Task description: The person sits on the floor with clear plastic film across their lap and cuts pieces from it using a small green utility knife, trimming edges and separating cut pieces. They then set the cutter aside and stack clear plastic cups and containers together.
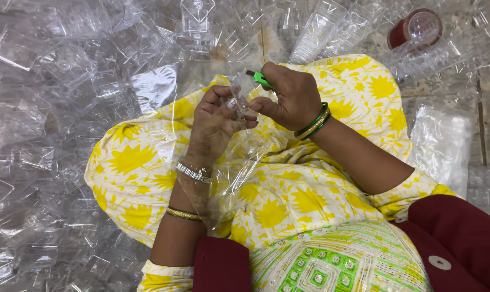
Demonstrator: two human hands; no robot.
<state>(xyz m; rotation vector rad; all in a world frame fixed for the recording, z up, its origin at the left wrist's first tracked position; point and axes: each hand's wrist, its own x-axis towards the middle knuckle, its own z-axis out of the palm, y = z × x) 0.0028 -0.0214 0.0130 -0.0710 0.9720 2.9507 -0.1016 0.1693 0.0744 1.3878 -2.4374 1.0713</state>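
Clear plastic piece [239, 100], frame centre, is pinched in left hand [218, 121] fingertips above the lap, steadied for trimming; right hand [288, 94] is clenched on a green-handled cutter [259, 79]. Clear plastic mouldings [55, 81] lie heaped around on the floor.

Yellow-and-white floral garment [288, 189], maroon sleeves [461, 238], green and gold bangles [313, 122], and a silver wristband [193, 173].

Left hand [216, 121]: raised over the lap, palm toward the body, fingers [235, 103] curled and pinched together.
Right hand [288, 97]: just beside the left, knuckles up, fingers closed in a grip.
Forearms: both bare, angled inward from the elbows.
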